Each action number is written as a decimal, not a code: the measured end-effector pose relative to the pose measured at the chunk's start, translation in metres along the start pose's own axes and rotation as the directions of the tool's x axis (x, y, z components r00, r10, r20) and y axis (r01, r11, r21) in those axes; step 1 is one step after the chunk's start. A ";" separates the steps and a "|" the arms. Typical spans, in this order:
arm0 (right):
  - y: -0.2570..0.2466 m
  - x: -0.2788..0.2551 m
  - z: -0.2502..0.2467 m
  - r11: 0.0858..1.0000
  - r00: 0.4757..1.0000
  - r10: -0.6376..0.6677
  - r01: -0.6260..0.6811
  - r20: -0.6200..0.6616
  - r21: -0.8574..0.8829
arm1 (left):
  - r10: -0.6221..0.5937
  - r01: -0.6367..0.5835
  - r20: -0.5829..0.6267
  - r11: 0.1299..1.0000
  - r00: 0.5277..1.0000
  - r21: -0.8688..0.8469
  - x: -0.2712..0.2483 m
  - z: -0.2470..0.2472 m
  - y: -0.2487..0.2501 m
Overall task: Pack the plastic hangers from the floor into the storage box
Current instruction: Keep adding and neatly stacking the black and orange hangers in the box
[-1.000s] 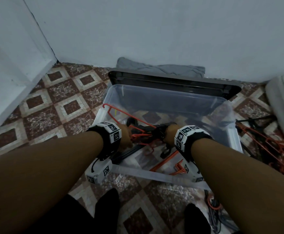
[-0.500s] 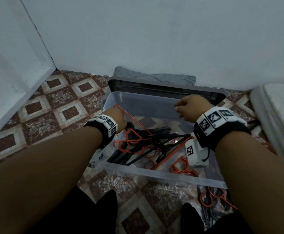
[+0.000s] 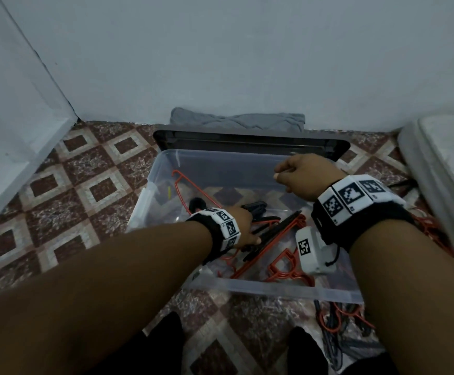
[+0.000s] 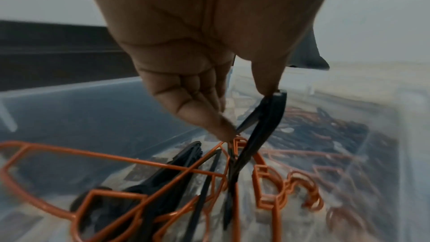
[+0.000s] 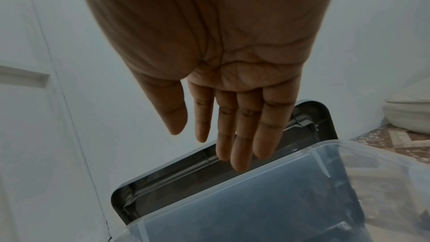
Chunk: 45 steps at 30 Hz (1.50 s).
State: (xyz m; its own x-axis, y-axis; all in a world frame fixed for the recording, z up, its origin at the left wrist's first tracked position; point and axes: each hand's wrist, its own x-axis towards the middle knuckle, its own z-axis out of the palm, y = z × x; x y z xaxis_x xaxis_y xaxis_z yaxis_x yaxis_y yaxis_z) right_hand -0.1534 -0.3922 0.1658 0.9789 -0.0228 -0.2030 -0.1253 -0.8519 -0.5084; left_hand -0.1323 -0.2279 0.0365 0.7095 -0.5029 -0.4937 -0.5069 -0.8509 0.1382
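The clear storage box (image 3: 274, 289) stands on the tiled floor in front of me and holds orange hangers (image 3: 282, 269) and black hangers (image 3: 271, 231). My left hand (image 3: 244, 226) is down inside the box. In the left wrist view my left hand (image 4: 249, 111) pinches a black hanger (image 4: 267, 122) between thumb and fingertips, above an orange hanger (image 4: 116, 157). My right hand (image 3: 301, 174) hovers over the box's far rim. Its fingers (image 5: 242, 135) hang straight and hold nothing, above the box (image 5: 279, 200). More hangers (image 3: 339, 318) lie on the floor to the right.
The box's dark grey lid (image 3: 247, 143) leans behind it, with a folded grey cloth (image 3: 236, 121) against the wall. A white mattress (image 3: 442, 169) edges the right side. Another hanger pile (image 3: 425, 228) lies beside the box. My feet in black socks (image 3: 166, 339) stand before it.
My right hand let go of the hangers and rose out of the box to its far rim. The left hand stayed low in the box, shifting right onto the black hangers.
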 end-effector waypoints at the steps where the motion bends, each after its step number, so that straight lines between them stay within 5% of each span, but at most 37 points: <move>1: 0.003 0.000 -0.002 1.000 1.000 0.006 -0.006 0.002 0.000 | -0.001 0.001 0.006 1.000 1.000 0.003 0.002 -0.001 0.004; 4: 0.008 -0.003 -0.006 1.000 1.000 0.020 -0.020 -0.008 0.014 | -0.011 0.010 -0.032 0.999 0.999 -0.040 0.000 -0.003 0.006; 12: 0.005 -0.013 -0.014 1.000 1.000 -0.013 0.013 -0.008 0.005 | -0.127 0.133 -0.045 0.968 0.991 0.213 -0.025 0.002 -0.021; 18: 0.004 -0.013 -0.016 1.000 0.999 -0.023 0.023 -0.031 -0.017 | -0.183 0.208 -0.299 0.977 0.937 0.054 -0.029 -0.023 -0.030; 25: -0.001 -0.012 -0.014 0.999 0.999 -0.045 0.045 -0.030 -0.003 | -0.239 0.075 -0.695 0.963 0.679 -0.258 -0.059 -0.116 -0.043; 31: -0.008 -0.016 -0.011 0.987 0.986 -0.155 0.151 0.067 0.055 | -0.456 0.066 -0.758 0.873 0.467 -0.484 -0.091 -0.150 -0.068; 33: -0.011 -0.017 -0.010 0.978 0.975 -0.200 0.193 0.091 0.081 | -0.583 -0.090 -0.683 0.728 0.440 -0.679 -0.092 -0.139 -0.081; 35: -0.014 -0.019 -0.008 0.969 0.963 -0.245 0.240 0.108 0.062 | -0.734 -0.318 -0.505 0.396 0.453 -0.861 -0.089 -0.134 -0.098; 39: -0.022 -0.021 -0.004 0.944 0.936 -0.312 0.287 0.161 0.163 | -0.799 -0.409 -0.106 -0.185 0.592 -0.894 -0.086 -0.132 -0.123; 41: -0.025 -0.021 -0.003 0.932 0.925 -0.352 0.333 0.141 0.144 | -0.773 -0.399 -0.020 -0.305 0.634 -0.865 -0.087 -0.127 -0.127; 45: -0.026 -0.016 -0.005 0.919 0.919 -0.393 0.394 -0.038 0.006 | -0.731 -0.345 0.071 -0.403 0.679 -0.847 -0.084 -0.111 -0.138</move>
State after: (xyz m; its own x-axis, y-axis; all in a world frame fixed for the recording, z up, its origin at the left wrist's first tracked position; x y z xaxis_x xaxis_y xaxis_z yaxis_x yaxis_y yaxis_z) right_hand -0.1649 -0.3727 0.1865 0.9548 0.2939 0.0454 0.2691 -0.7890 -0.5523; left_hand -0.0681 -0.0849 0.1543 0.8174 0.2909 -0.4972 0.3744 0.3878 0.8423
